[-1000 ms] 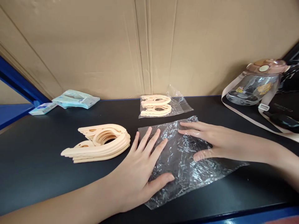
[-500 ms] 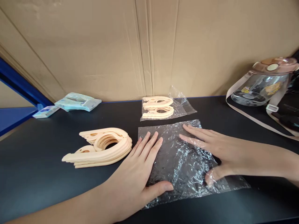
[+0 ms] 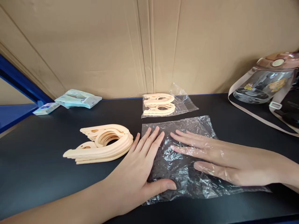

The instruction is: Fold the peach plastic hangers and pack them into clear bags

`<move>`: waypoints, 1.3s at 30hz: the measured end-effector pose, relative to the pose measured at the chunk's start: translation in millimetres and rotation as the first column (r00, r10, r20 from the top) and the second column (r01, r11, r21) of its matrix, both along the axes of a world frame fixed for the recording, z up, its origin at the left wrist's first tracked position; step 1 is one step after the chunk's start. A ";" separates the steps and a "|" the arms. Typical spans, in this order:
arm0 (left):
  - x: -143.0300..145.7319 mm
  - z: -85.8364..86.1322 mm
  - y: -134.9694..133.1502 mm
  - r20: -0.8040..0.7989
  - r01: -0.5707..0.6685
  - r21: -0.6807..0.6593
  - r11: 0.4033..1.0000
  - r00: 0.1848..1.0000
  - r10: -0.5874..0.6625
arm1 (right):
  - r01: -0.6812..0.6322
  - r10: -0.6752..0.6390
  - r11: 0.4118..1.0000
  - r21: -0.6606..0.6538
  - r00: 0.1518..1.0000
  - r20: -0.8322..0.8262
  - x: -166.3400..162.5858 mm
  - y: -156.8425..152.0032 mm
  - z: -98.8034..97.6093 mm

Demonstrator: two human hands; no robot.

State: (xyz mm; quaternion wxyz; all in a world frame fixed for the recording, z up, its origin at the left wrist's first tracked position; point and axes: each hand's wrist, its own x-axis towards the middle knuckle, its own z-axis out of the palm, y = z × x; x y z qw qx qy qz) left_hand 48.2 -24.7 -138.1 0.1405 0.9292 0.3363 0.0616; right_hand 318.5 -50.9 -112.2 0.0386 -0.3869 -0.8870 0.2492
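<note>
A clear plastic bag (image 3: pixel 181 169) lies flat on the black table in front of me. My left hand (image 3: pixel 137 171) rests on its left side, palm down with the fingers spread. Inside the bag is my right hand (image 3: pixel 229 155), reaching in from the right, with shiny film over its stretched fingers and thumb. Neither hand grips anything. Just left of my left fingertips sits a stack of cream folding hangers (image 3: pixel 105 152), folded into curved shapes. Behind the bag, more folded hangers (image 3: pixel 161 107) lie in another clear bag (image 3: pixel 182 107).
A light blue tissue pack (image 3: pixel 79 99) and a smaller packet (image 3: pixel 46 109) lie at the back left. At the right stands a clear water bottle (image 3: pixel 257 85) with a pinkish lid, its strap (image 3: pixel 247 116) trailing over the table. Cardboard (image 3: pixel 105 46) forms the back wall.
My right hand has slid left and deeper into the bag, its thumb now closer to the fingers. The bag's right side has spread out further right. My left hand stays in place.
</note>
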 end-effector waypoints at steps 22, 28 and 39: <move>-3.0 -3.5 -1.6 0.025 -0.006 -0.007 1.000 1.000 0.007 | 0.032 -0.036 0.988 0.152 0.999 0.021 -9.7 4.3 -8.3; -6.3 -5.8 -0.5 0.037 0.000 0.014 1.000 0.999 -0.001 | 0.169 -0.186 0.975 0.144 0.975 0.122 30.2 3.7 11.8; -3.7 6.3 -0.3 0.011 -0.017 -0.052 0.999 1.000 0.018 | 0.222 -0.179 0.835 0.504 0.975 -0.133 -25.0 21.7 57.7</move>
